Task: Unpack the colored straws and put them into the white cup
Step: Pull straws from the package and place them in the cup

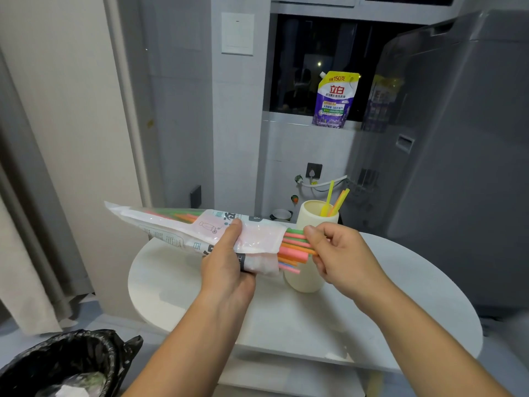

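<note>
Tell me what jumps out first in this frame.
The bright bundle of colored straws sticking out of the open end of a plastic packet, mid-frame above the round white table: the left hand grips the packet while the right hand pinches the straw ends. Just behind stands the white cup, already holding a few yellow and orange straws.

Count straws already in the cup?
3 visible: one yellow straw leaning left, then an orange straw and another yellow one leaning right together, all in the cup. Shorter ones may be hidden below the rim.
</note>
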The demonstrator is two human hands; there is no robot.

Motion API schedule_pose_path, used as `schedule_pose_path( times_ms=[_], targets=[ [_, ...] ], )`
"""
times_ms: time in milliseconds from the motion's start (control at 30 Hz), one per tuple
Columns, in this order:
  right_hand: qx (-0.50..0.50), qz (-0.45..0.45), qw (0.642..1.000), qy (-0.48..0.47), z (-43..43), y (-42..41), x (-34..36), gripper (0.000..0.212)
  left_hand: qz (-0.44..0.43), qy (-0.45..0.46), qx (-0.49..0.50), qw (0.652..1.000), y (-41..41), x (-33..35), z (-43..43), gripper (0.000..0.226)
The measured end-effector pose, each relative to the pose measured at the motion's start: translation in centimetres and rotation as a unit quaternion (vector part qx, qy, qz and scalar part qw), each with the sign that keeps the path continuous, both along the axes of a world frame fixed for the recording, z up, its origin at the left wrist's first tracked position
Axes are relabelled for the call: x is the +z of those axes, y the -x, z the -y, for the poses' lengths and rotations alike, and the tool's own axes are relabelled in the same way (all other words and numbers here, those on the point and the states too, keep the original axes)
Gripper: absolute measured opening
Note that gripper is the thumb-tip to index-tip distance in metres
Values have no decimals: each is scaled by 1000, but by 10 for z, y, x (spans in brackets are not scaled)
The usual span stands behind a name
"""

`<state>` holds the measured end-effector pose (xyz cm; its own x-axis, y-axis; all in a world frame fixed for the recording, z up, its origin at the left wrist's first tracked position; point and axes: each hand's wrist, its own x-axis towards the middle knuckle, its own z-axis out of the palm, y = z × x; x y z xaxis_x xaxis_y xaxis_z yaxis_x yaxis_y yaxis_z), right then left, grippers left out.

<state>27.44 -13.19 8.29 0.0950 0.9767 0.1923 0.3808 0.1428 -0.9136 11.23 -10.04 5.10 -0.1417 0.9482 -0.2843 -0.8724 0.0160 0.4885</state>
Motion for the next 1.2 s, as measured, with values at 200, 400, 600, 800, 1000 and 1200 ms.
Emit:
schedule_pose_path(
  times_ms=[200,400,600,800,1000,1200],
  targets=[
    [-28,75,995,-65,0,-5,1,32,6,4,2,1000,7,1,-4,46],
    [-19,102,993,-52,3,-9,4,33,9,10,-2,1000,7,0,-3,46],
    [-8,23,1000,-18,7,-6,6,29,5,0,14,1000,8,0,-6,45],
    [-20,-50,997,-51,5,4,1,16,12,-1,15,1000,9,2,-4,44],
    [-63,-167,981,-75,6,3,1,17,23,-1,19,1000,10,4,-4,44],
    [-7,-382,923,-46,8,23,-2,29,24,-17,-4,1000,8,-4,-9,49]
  ],
)
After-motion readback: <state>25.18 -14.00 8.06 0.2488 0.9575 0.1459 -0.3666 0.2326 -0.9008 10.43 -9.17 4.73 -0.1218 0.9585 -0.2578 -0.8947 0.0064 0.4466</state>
